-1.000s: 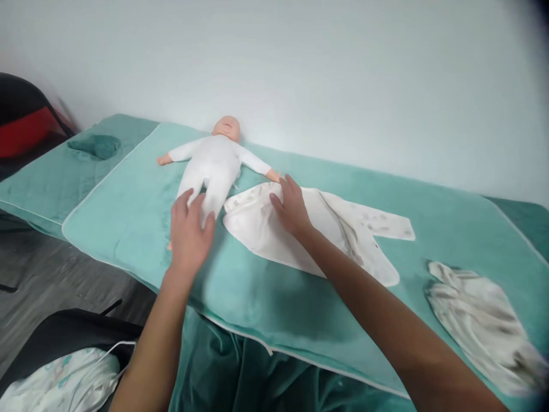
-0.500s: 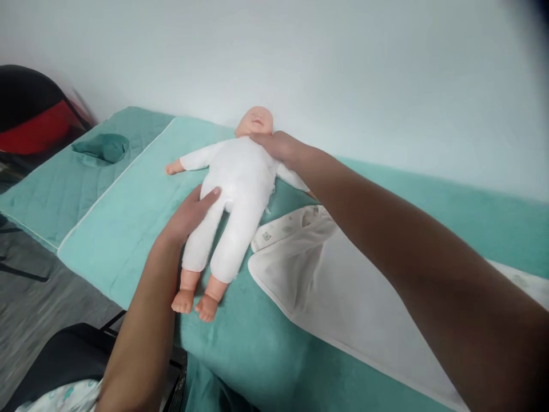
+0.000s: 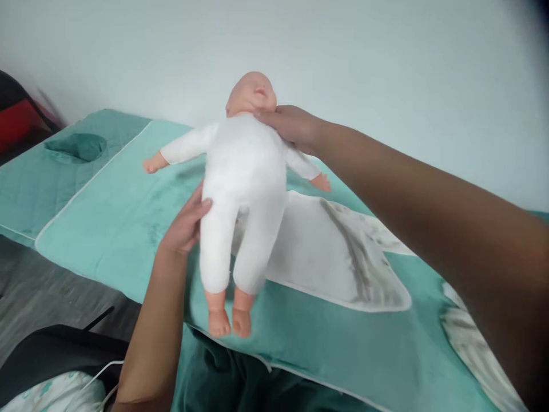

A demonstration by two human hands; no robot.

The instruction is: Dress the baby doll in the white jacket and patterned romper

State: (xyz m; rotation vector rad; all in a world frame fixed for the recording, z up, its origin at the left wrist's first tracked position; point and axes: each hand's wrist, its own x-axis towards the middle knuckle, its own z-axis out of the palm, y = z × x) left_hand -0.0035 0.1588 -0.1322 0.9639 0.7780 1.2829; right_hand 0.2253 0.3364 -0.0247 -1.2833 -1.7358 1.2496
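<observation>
A baby doll (image 3: pixel 244 166) with a white cloth body and plastic head, hands and feet is held face up above the green bed. My right hand (image 3: pixel 295 129) grips it at the neck and shoulder, thumb in front and the other fingers mostly hidden behind. At the doll's hip, my left hand (image 3: pixel 189 220) holds the side, thumb on the front and fingers partly behind the body. Beneath and to the right of the doll, a white blanket (image 3: pixel 317 252) with a printed underside lies spread on the bed, one edge folded.
The green padded bed (image 3: pixel 128 212) runs along a pale wall (image 3: pixel 386 74), with a face hole (image 3: pixel 76 147) at its left end. A black and red chair (image 3: pixel 17 120) stands far left. Printed cloth (image 3: pixel 476 343) lies at right; more cloth (image 3: pixel 55 395) rests on a black seat at lower left.
Both hands have lifted the doll off the bed, and it is nearer the camera. The view has shifted right, showing more of the blanket's far end.
</observation>
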